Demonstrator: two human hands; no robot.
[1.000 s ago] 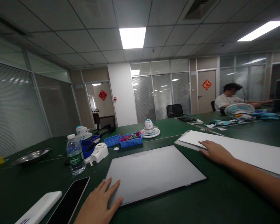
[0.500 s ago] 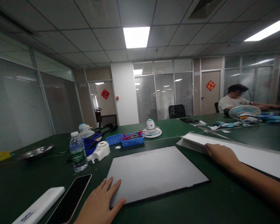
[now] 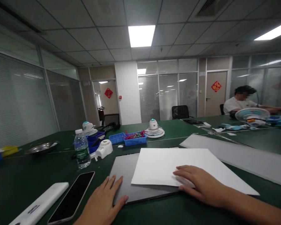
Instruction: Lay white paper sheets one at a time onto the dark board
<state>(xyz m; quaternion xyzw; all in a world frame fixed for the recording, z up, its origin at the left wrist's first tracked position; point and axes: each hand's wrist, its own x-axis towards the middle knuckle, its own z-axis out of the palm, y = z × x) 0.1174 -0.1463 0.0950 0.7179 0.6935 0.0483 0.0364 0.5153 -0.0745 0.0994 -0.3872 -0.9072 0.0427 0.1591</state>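
Observation:
A flat grey panel with a dark edge (image 3: pixel 124 168) lies on the green table in front of me. Flat on its near left corner rests my left hand (image 3: pixel 103 200), fingers spread and holding nothing. A white sheet (image 3: pixel 154 165) overlaps most of the panel and sticks out past its right side. My right hand (image 3: pixel 201 184) grips this sheet by its near edge, fingers on top and thumb at the edge. Further right lies a stack of pale sheets (image 3: pixel 236 156), apart from both hands.
Left of the panel are a phone (image 3: pixel 72 197), a white power bank-like block (image 3: pixel 39 203) and a water bottle (image 3: pixel 81 150). Behind stand a white fan housing (image 3: pixel 104 148), a blue tray of wires (image 3: pixel 135 140) and a small fan (image 3: pixel 154 129). Another person (image 3: pixel 239 101) sits far right.
My right hand has come from the stack on the right to the panel, bringing a white sheet over it. My left hand stays on the panel's left corner.

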